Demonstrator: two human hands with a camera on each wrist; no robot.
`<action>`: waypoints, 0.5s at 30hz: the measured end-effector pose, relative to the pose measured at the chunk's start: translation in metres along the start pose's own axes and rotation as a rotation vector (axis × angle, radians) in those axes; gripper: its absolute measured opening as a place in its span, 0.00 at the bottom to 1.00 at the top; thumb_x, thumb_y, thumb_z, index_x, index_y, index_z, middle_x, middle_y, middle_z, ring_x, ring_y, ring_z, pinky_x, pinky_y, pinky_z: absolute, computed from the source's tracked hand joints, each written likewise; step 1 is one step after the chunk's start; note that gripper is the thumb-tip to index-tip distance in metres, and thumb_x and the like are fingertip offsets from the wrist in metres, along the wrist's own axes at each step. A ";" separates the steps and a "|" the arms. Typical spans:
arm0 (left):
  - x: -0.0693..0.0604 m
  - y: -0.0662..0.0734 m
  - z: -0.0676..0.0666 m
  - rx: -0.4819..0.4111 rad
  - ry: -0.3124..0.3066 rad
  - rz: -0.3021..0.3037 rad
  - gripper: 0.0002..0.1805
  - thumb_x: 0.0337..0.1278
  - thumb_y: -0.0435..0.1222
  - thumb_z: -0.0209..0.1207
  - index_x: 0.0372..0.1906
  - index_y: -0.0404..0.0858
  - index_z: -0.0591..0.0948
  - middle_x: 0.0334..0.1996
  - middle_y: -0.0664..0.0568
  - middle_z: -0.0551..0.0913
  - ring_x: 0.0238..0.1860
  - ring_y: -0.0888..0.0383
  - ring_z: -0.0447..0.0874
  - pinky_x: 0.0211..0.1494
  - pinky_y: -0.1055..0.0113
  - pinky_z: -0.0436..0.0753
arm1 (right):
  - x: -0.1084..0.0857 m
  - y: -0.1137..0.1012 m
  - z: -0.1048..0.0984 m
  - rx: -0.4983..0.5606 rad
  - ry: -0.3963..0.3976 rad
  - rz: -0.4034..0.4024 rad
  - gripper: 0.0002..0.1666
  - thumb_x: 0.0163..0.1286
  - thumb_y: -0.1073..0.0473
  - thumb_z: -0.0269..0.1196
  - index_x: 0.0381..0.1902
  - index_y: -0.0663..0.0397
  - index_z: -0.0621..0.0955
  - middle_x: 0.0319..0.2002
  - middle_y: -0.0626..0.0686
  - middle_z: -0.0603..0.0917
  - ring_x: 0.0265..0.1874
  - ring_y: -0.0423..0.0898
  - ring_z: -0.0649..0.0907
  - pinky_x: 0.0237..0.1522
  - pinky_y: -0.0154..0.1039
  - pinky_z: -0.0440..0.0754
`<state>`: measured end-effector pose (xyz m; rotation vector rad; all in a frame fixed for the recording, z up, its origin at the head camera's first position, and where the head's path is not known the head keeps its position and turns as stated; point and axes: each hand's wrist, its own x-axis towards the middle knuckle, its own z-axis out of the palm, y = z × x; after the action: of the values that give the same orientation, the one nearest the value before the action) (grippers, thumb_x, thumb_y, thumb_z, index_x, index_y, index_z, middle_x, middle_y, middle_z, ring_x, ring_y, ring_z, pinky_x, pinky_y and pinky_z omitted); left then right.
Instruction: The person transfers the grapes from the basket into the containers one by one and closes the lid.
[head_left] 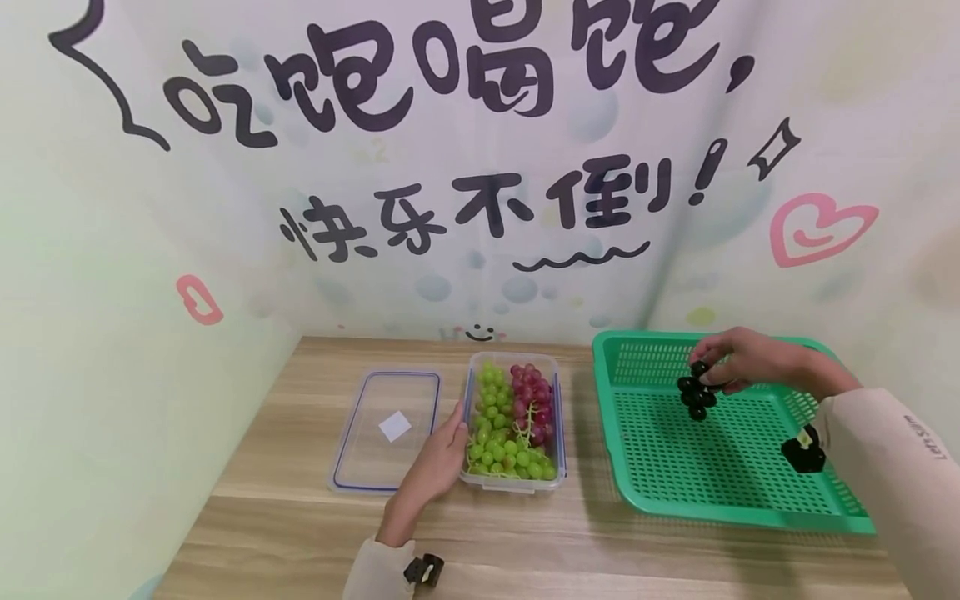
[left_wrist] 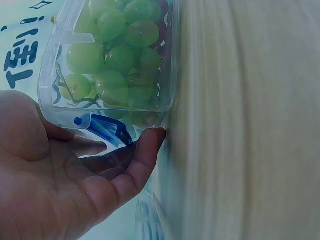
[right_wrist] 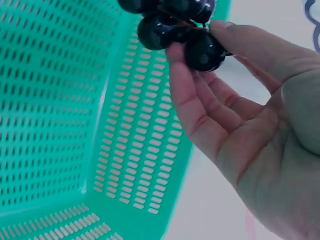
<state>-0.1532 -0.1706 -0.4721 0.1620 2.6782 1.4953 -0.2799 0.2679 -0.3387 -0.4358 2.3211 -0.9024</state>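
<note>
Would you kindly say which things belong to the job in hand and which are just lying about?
Apparently in use:
black grapes in the right hand
green perforated basket beneath them
clear container of green grapes and red grapes, touched by the left hand

Lying about:
clear lid, probably the container's
white square on it

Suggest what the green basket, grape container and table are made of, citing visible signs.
Basket: probably moulded plastic, slightly glossy; regular slots.
Container: likely clear, shiny plastic; grapes show through.
Table: wood or wood-look laminate, fairly matte; streaky grain.
</note>
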 end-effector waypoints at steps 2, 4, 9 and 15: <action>0.000 0.000 0.000 -0.001 0.003 -0.006 0.28 0.80 0.36 0.33 0.77 0.28 0.49 0.75 0.33 0.54 0.75 0.38 0.53 0.77 0.44 0.55 | 0.001 -0.006 0.000 0.002 0.024 -0.019 0.23 0.70 0.61 0.62 0.60 0.66 0.75 0.50 0.62 0.80 0.39 0.48 0.83 0.40 0.41 0.86; 0.000 0.001 -0.001 -0.001 0.006 -0.011 0.29 0.80 0.36 0.34 0.77 0.29 0.49 0.75 0.34 0.54 0.75 0.38 0.53 0.77 0.45 0.55 | 0.001 -0.012 0.001 0.010 0.038 -0.036 0.24 0.70 0.60 0.63 0.60 0.65 0.75 0.55 0.63 0.78 0.42 0.49 0.84 0.43 0.41 0.87; 0.000 0.001 0.000 0.010 0.005 0.000 0.28 0.79 0.35 0.34 0.77 0.28 0.50 0.75 0.32 0.54 0.75 0.37 0.54 0.76 0.43 0.55 | 0.004 -0.022 0.002 0.040 0.045 -0.064 0.23 0.69 0.59 0.64 0.59 0.63 0.76 0.59 0.65 0.74 0.44 0.50 0.84 0.47 0.41 0.87; 0.000 0.000 0.001 0.011 0.004 0.000 0.28 0.80 0.35 0.34 0.76 0.26 0.50 0.75 0.33 0.54 0.75 0.37 0.53 0.77 0.44 0.55 | 0.006 -0.033 0.005 0.069 0.070 -0.112 0.23 0.70 0.58 0.64 0.59 0.61 0.76 0.56 0.63 0.78 0.42 0.50 0.85 0.48 0.41 0.86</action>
<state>-0.1530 -0.1699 -0.4724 0.1601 2.6901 1.4824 -0.2787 0.2386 -0.3217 -0.5167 2.3397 -1.0637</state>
